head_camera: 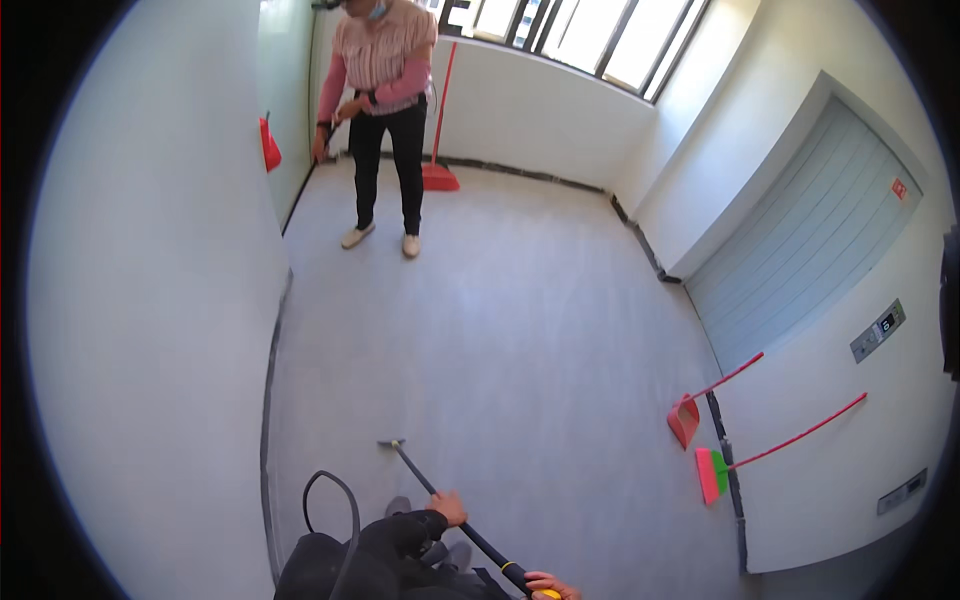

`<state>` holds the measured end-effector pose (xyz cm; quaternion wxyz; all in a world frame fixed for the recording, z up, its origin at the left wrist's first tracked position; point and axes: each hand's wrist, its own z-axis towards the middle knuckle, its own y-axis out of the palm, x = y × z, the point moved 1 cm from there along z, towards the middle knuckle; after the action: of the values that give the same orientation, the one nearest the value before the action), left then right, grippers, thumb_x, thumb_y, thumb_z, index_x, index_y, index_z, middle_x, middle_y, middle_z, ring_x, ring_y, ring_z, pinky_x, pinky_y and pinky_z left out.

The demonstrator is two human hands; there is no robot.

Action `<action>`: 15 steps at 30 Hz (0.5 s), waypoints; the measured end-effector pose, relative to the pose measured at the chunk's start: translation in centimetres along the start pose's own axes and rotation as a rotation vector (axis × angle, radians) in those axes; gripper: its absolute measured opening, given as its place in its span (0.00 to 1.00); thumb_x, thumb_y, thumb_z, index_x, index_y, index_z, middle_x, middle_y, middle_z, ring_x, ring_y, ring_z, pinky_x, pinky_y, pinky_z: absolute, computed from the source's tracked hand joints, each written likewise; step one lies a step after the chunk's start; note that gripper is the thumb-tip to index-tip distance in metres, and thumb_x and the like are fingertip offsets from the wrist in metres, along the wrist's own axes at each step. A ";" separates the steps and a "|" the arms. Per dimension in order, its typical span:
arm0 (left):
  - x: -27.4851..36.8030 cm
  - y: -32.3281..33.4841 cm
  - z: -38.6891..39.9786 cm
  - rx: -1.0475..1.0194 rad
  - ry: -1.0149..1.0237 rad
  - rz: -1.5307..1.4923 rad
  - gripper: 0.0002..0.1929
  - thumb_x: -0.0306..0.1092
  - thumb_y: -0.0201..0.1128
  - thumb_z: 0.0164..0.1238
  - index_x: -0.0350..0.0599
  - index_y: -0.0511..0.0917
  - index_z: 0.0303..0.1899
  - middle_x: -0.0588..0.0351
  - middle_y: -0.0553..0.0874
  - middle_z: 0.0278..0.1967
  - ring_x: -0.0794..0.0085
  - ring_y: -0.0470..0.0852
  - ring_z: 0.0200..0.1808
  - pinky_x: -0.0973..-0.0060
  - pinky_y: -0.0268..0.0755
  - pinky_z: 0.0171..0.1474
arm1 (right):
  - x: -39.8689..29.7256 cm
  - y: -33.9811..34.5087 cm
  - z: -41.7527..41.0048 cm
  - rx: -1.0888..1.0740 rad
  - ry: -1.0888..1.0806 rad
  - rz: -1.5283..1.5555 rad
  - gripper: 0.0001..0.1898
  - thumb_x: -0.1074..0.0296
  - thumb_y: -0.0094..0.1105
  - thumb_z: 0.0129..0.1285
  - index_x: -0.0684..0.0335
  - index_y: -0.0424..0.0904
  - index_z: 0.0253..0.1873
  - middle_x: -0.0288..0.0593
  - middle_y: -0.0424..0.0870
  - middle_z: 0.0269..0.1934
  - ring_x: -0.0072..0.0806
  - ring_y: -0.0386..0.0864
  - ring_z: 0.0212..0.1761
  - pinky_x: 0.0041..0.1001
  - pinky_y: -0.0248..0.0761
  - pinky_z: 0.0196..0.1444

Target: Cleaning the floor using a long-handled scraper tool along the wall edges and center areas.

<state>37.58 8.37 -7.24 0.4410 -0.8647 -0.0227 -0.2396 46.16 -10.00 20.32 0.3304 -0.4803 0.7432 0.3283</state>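
A long black pole with yellow fittings (483,541) runs slantwise across the bottom of the head view. My left hand (448,508) grips it midway along the shaft. Around its upper end, by a yellow grip at the bottom edge, my right hand (552,585) is closed. The pole's far end carries a narrow flat scraper-like head (391,444), at the grey floor near the left wall. Whether the head touches the floor cannot be told. My shoes are partly hidden below the pole.
Another person (386,90) stands at the far left, holding a dark handle. Behind them is a red long-handled dustpan (440,178). At right, a red dustpan (683,421) and a pink-green broom (711,475) lean by the wall. A black cable (352,499) loops beside me.
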 end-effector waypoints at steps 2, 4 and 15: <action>2.6 -5.8 -2.0 -0.333 0.318 -0.079 0.24 0.50 0.48 0.56 0.35 0.68 0.44 0.42 0.76 0.36 0.58 0.73 0.43 0.66 0.65 0.44 | -1.0 0.6 0.7 -0.026 -0.160 -0.077 0.14 0.71 0.56 0.50 0.65 0.71 0.44 0.43 0.75 0.37 0.21 0.72 0.22 0.18 0.68 0.25; 5.4 -8.1 -3.8 -0.556 0.455 -0.356 0.24 0.52 0.44 0.59 0.37 0.70 0.41 0.45 0.76 0.36 0.62 0.73 0.40 0.69 0.65 0.41 | -1.3 1.2 1.8 0.019 -0.381 -0.216 0.16 0.73 0.61 0.47 0.65 0.72 0.43 0.40 0.76 0.33 0.22 0.72 0.22 0.20 0.69 0.28; 10.2 -15.6 -8.7 -0.240 0.474 -0.930 0.27 0.56 0.35 0.61 0.38 0.69 0.23 0.56 0.71 0.17 0.71 0.68 0.19 0.75 0.61 0.24 | -8.4 2.9 6.0 0.136 -1.089 -0.925 0.15 0.60 0.58 0.49 0.63 0.70 0.39 0.41 0.76 0.22 0.30 0.75 0.20 0.24 0.68 0.23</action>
<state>39.29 9.38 13.23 0.1792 -0.7297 -0.2757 -0.5995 47.21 -0.09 24.23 0.7887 -0.4924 0.2120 0.3008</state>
